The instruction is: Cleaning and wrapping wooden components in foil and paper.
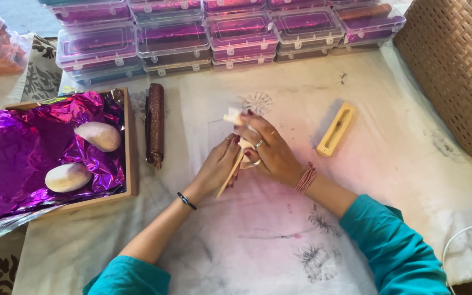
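My right hand grips a small pale piece of dough-like material that sticks out above its fingers. Against it, my left hand holds a thin wooden stick slanting down to the left. Both hands meet at the middle of a stained white cloth. Rings show on the right hand's fingers, red threads on its wrist, and a black band on the left wrist.
A wooden tray at left is lined with purple foil and holds two pale oval lumps. A dark brown glittery roll lies beside it. A yellow mould lies at right. Stacked clear lidded boxes line the back; a woven basket stands far right.
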